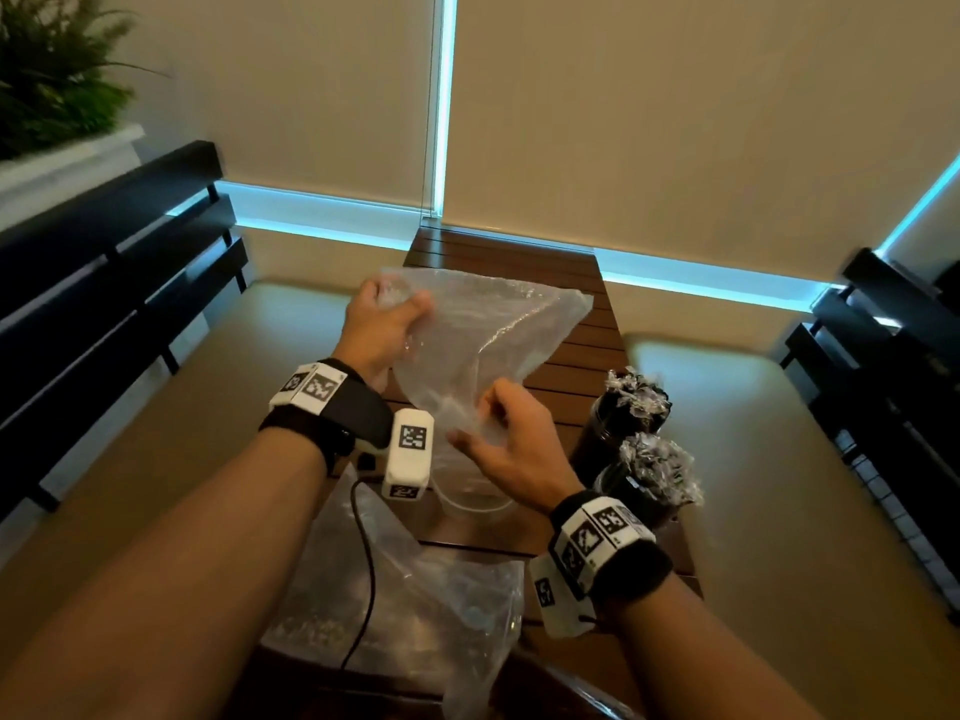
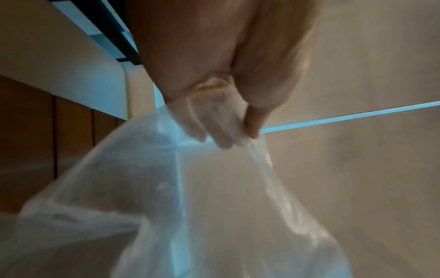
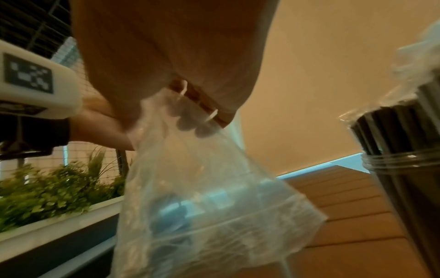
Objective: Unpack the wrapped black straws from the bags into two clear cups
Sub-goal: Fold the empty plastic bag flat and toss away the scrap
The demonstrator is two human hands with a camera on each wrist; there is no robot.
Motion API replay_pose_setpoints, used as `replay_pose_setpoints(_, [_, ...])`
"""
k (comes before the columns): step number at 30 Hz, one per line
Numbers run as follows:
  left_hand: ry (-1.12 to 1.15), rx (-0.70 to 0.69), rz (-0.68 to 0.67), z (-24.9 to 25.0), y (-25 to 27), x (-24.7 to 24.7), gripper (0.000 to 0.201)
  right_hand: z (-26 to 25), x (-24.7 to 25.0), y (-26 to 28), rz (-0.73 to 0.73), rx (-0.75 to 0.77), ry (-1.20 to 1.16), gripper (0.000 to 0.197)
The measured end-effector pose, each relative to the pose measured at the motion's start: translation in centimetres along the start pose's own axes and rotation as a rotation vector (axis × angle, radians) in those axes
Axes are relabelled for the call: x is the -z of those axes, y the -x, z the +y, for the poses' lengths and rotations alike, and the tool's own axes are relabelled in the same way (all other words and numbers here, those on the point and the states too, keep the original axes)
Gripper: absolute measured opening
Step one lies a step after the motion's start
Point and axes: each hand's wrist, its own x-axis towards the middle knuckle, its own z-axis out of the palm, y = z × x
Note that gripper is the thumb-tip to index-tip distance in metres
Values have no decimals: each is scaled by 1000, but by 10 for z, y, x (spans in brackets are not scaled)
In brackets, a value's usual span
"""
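I hold a clear plastic bag up over the slatted wooden table; it looks empty. My left hand grips its upper left corner, fingers curled into the plastic. My right hand pinches the bag's lower part, with the plastic hanging below it. Two clear cups stand at the table's right side, the far cup and the near cup, both packed with wrapped black straws. The near cup's straws show close beside my right hand.
A second crumpled clear bag lies on the near end of the table under a black cable. Black slatted benches with beige cushions flank the table. A planter with green plants sits at the back left.
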Motion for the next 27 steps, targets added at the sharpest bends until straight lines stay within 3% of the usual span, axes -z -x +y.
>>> replay_pose_setpoints(2, [-22, -56, 2, 3, -2, 2, 14, 3, 10, 0, 99, -137, -133, 64])
replay_pose_setpoints(4, [-7, -107, -79, 9, 4, 4, 6, 11, 24, -8, 273, -308, -342, 94])
replay_pose_setpoints(7, [-15, -143, -248, 15, 15, 8, 12, 16, 39, -31, 293, -451, -555, 105])
replay_pose_setpoints(8, [-45, -151, -321, 18, 17, 9, 16, 16, 42, -39, 271, -461, -609, 100])
replay_pose_setpoints(10, [-144, -167, -416, 20, 20, 12, 20, 13, 49, -51, 287, -443, -718, 69])
replay_pose_setpoints(12, [-227, -203, -375, 19, 18, 19, 19, 10, 57, -58, 352, -376, -693, 30])
replay_pose_setpoints(14, [-240, -227, -295, 15, 15, 30, 19, 9, 61, -60, 395, -289, -631, 21])
replay_pose_setpoints(19, [-270, -202, -335, 14, 12, 32, 21, -5, 53, -62, 199, -233, -587, 32])
replay_pose_setpoints(21, [-278, -213, -280, 17, 10, 32, 7, -4, 54, -63, 61, -257, -657, 55])
replay_pose_setpoints(23, [-215, -220, -228, 20, 7, 36, 10, 7, 52, -62, -133, -278, -733, 78])
replay_pose_setpoints(25, [-154, -229, -219, 23, 7, 35, 5, 15, 42, -52, -296, -286, -592, 71])
replay_pose_setpoints(27, [-131, -252, -206, 23, 7, 33, 6, 23, 26, -45, -304, -284, -385, 34])
